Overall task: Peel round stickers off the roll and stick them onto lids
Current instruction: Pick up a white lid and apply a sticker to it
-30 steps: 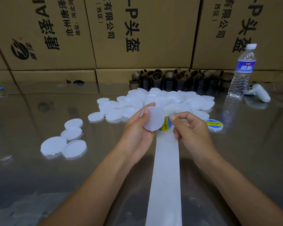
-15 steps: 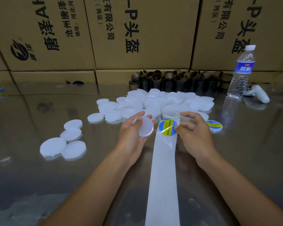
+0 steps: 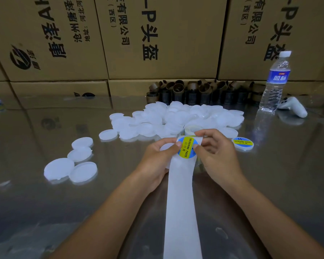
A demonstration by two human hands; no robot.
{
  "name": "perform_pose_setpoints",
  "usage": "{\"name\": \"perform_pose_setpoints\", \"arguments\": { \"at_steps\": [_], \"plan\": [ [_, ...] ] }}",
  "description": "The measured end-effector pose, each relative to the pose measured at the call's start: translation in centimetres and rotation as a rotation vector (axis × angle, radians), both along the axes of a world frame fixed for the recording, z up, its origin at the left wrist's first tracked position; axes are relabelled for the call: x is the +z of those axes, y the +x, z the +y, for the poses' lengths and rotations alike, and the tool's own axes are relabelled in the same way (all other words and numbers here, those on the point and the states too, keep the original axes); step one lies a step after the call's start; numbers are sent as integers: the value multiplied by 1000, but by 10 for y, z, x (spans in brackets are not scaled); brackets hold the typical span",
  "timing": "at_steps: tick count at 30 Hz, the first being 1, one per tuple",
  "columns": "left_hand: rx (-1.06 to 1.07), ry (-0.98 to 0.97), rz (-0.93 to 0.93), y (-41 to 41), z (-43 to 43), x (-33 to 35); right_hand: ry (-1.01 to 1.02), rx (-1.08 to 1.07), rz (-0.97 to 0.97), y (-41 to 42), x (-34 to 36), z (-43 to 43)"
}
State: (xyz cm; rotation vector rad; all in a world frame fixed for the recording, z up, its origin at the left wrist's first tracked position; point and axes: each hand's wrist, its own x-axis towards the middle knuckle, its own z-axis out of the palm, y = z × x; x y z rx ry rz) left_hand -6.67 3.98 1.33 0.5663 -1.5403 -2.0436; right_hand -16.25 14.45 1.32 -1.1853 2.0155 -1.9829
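Left hand grips a lid; fingers of the right hand pinch the sticker edge; best peel slowly, flat, then centre it.

There is one water bottle, one white controller, one round sticker on one paper strip, and one lid with a sticker. Four plain lids sit on the left. The lid pile is too big to count.

Glossy table – matt plastic lids (cardboard boxes).
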Motion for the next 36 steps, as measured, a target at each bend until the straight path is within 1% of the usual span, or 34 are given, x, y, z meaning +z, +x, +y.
{"name": "perform_pose_setpoints", "arguments": {
  "at_steps": [2,4,9,12,19,25,30,36],
  "plan": [
    [0,2,1,0,0,0,-21,-146,177,1,-2,0],
    [-2,-3,2,0,1,0,-47,-247,325,-1,-2,2],
    [-31,-32,11,1,1,-1,25,-319,488,-3,-3,2],
    [-58,-45,22,2,3,0,48,-327,564,-4,-4,2],
    [-80,-67,7,3,3,1,77,-292,569,-8,-7,1],
    [-85,-77,8,3,3,0,61,-274,580,-8,-8,1],
    [-78,-32,13,1,3,1,40,-274,584,-7,-7,1],
    [-44,32,48,-1,3,1,23,-221,531,-4,-5,1]
  ]
}}
